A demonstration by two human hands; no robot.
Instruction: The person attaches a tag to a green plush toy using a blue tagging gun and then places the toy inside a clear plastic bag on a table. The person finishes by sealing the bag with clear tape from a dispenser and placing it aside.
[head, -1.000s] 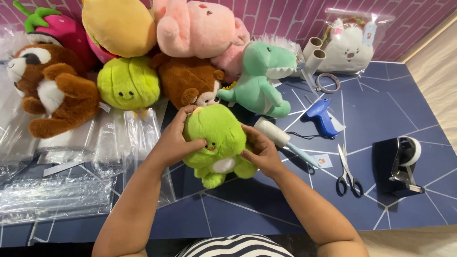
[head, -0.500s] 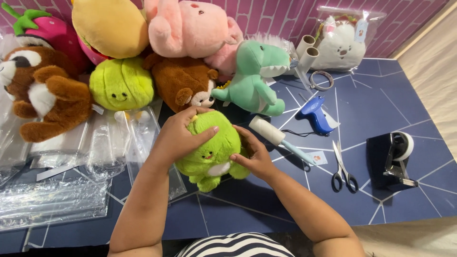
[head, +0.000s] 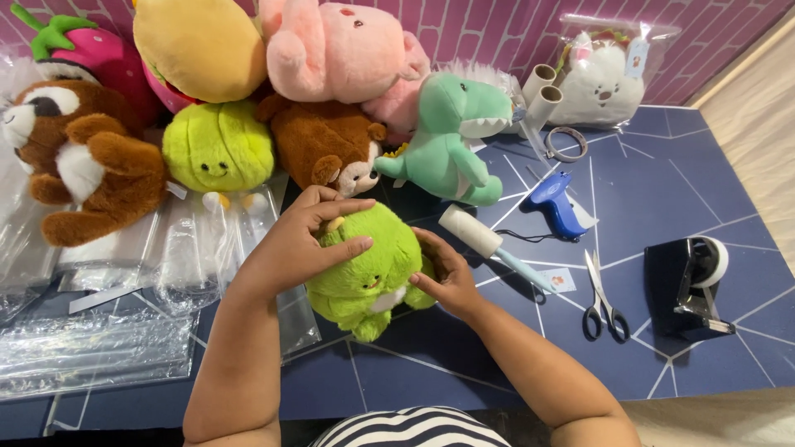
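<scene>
A bright green plush toy (head: 373, 269) with a white belly lies on the dark blue table (head: 662, 190) in front of me. My left hand (head: 302, 240) lies over its top and left side, fingers spread across the head. My right hand (head: 443, 277) presses against its right flank, fingers curled on the fabric. Both hands hold the toy between them.
A pile of plush toys fills the back: a teal dinosaur (head: 451, 141), a brown bear (head: 327, 145), a round green one (head: 217, 147), a pink one (head: 331, 50). A lint roller (head: 489, 242), blue glue gun (head: 555, 203), scissors (head: 603, 298) and tape dispenser (head: 691, 285) lie right. Clear plastic bags (head: 99, 339) lie left.
My left hand has slid further over the top of the green plush, and the toy has tilted slightly between my hands. The view has shifted a little.
</scene>
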